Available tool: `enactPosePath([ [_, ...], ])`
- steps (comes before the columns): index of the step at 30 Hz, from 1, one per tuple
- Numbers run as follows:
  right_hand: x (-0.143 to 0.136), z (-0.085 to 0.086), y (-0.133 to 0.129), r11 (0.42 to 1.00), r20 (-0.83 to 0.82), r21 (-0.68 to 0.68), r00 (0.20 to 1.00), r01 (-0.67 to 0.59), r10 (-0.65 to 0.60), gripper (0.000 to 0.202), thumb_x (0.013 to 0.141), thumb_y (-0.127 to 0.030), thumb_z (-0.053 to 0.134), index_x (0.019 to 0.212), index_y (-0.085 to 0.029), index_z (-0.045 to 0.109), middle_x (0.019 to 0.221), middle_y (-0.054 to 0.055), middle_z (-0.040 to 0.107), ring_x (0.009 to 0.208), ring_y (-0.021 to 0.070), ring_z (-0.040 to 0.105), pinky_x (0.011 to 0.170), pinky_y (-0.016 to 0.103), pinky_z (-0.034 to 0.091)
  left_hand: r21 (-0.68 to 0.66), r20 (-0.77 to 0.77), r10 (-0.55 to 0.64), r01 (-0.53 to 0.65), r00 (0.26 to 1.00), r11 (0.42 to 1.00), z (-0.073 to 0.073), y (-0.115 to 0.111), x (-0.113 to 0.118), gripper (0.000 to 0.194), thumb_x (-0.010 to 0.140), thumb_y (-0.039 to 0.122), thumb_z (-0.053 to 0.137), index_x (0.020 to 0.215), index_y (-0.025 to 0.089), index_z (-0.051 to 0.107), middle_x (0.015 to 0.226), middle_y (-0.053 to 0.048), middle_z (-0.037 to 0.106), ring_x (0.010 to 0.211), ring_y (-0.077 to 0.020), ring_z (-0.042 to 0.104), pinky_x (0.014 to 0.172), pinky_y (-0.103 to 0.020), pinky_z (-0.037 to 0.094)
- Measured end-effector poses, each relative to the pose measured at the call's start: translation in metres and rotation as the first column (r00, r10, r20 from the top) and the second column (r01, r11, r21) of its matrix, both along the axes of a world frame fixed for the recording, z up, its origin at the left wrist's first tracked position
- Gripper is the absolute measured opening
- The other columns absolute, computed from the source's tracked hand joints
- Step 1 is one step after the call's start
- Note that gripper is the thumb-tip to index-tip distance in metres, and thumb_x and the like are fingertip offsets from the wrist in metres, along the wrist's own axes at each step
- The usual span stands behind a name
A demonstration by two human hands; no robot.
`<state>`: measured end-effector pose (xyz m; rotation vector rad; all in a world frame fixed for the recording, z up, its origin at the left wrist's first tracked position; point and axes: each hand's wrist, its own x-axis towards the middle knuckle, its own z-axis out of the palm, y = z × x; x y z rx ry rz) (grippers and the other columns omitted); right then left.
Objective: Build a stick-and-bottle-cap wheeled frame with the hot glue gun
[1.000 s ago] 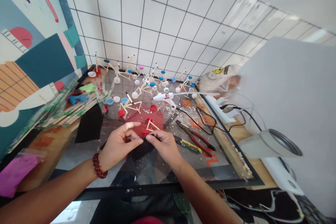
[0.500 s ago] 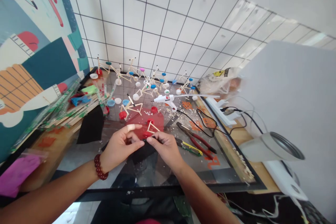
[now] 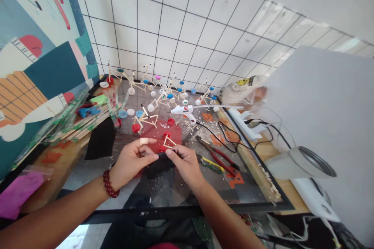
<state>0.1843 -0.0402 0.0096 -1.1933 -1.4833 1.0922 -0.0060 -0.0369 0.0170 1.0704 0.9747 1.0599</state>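
A small black sheet (image 3: 159,168), perhaps cloth or foam, is pinched along its upper edge by both hands near the front of the table. My left hand (image 3: 133,160), with a plaster on the index finger, holds the left end between thumb and fingers. On the right end, my right hand (image 3: 187,163) closes its thumb and index finger. Just beyond the fingers lies a small stick frame (image 3: 167,140) with red bottle caps. Behind it stands a bicycle-like stick model (image 3: 149,120) with a red cap wheel. The right fingers partly hide the sheet's edge.
A white glue gun (image 3: 185,113) rests beyond the hands, its cord running right. To the right lie red-handled pliers (image 3: 219,155) and a yellow-green cutter (image 3: 212,163). Several stick models stand at the back. A larger black sheet (image 3: 101,138) and wooden sticks (image 3: 78,126) are left.
My hands have drawn slightly apart, and more of the black sheet's upper edge shows between the thumbs. The surrounding things have stayed in place.
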Motion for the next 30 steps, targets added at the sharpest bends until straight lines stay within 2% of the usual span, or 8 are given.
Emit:
enactPosePath([
  [5,0.000,0.002,0.000,1.000,-0.050,-0.020,0.999,0.011,-0.012,0.040,0.082,-0.049,0.067,0.060,-0.017,0.057,0.057,-0.004,0.044,0.056,0.0095,0.036,0.055,0.023,0.031,-0.015,0.085,0.082,-0.081,0.993,0.997,-0.001,0.002,-0.002,0.051,0.066,0.029,0.085,0.111,0.015,0.066,0.063,0.003,0.066,0.059,-0.0105,0.059,0.061,-0.022,0.047],
  [13,0.001,0.001,0.002,0.991,-0.143,-0.131,0.989,0.014,-0.033,0.040,0.074,-0.051,0.072,0.057,-0.017,0.058,0.054,-0.005,0.042,0.054,0.0092,0.034,0.053,0.023,0.027,-0.020,0.109,-0.005,0.007,0.994,1.000,-0.004,0.001,-0.002,0.055,0.068,0.029,0.085,0.117,0.016,0.063,0.058,0.006,0.062,0.053,-0.0082,0.054,0.053,-0.019,0.045],
  [18,0.001,0.003,0.001,0.991,-0.162,-0.134,0.987,0.001,-0.023,0.042,0.072,-0.053,0.073,0.056,-0.017,0.057,0.053,-0.005,0.043,0.053,0.0090,0.035,0.053,0.023,0.028,-0.116,0.180,-0.018,0.040,0.983,0.992,-0.002,0.000,-0.001,0.055,0.069,0.031,0.085,0.118,0.019,0.064,0.064,0.004,0.066,0.058,-0.0091,0.058,0.056,-0.018,0.045],
  [21,0.000,0.005,0.000,0.992,-0.141,-0.124,0.990,-0.040,0.022,0.045,0.072,-0.055,0.074,0.055,-0.017,0.057,0.052,-0.005,0.043,0.052,0.0086,0.034,0.052,0.022,0.029,-0.192,0.214,-0.042,0.084,0.976,0.978,-0.002,-0.001,-0.001,0.049,0.071,0.036,0.083,0.115,0.019,0.067,0.073,0.000,0.070,0.062,-0.0104,0.061,0.058,-0.020,0.046],
  [24,0.000,0.006,-0.001,0.990,-0.096,-0.109,0.992,-0.095,0.085,0.045,0.073,-0.056,0.072,0.056,-0.017,0.058,0.051,-0.005,0.045,0.051,0.0086,0.035,0.051,0.022,0.030,-0.145,0.202,-0.097,0.128,0.975,0.981,-0.004,-0.002,-0.001,0.048,0.067,0.028,0.086,0.111,0.018,0.069,0.069,0.001,0.069,0.062,-0.0096,0.060,0.061,-0.020,0.046],
  [26,0.000,0.008,-0.001,0.987,-0.089,-0.095,0.988,-0.133,0.124,0.041,0.073,-0.055,0.073,0.062,-0.017,0.062,0.055,-0.003,0.051,0.054,0.0099,0.041,0.053,0.023,0.034,-0.112,0.183,-0.091,0.113,0.979,0.987,-0.006,-0.001,0.000,0.049,0.065,0.024,0.087,0.110,0.017,0.068,0.064,0.003,0.067,0.060,-0.0091,0.058,0.062,-0.020,0.046],
  [30,-0.001,0.010,-0.003,0.973,-0.105,-0.067,0.972,-0.219,0.212,0.034,0.069,-0.047,0.081,0.082,-0.018,0.069,0.070,-0.001,0.062,0.064,0.0126,0.052,0.062,0.024,0.042,-0.110,0.164,-0.018,0.036,0.986,0.993,-0.005,0.001,0.000,0.053,0.065,0.026,0.086,0.113,0.016,0.064,0.062,0.004,0.066,0.056,-0.0091,0.058,0.059,-0.020,0.046],
])
